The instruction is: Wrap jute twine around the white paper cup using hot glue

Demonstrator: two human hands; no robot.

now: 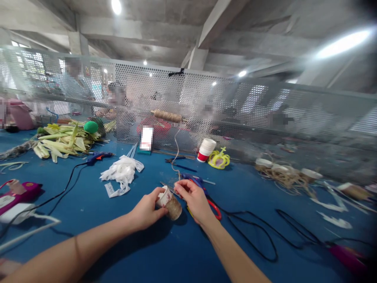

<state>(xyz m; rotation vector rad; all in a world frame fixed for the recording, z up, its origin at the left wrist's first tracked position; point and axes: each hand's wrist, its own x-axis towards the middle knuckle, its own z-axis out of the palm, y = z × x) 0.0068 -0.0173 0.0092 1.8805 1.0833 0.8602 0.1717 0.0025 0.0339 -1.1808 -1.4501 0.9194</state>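
Note:
My left hand (146, 210) is closed around a small paper cup (174, 209), which lies tilted with its white rim toward the upper left. Brown twine covers the cup's lower part. Just right of the cup, my right hand (194, 198) pinches the twine (176, 151) between thumb and fingers. From there the strand runs up to a twine spool (167, 116) mounted on the perforated screen. Scissors with a red handle (217, 211) lie partly hidden under my right hand. Behind that hand rests a blue glue gun (193, 179).
White plastic film (123, 171) and another glue gun (98, 157) lie left, before a pile of husks (66, 139). Stacked paper cups (206, 149) and a yellow crown-shaped piece (219, 159) stand behind. A black cord (253, 214) loops rightward. The perforated screen (141, 84) bounds the back; people sit beyond.

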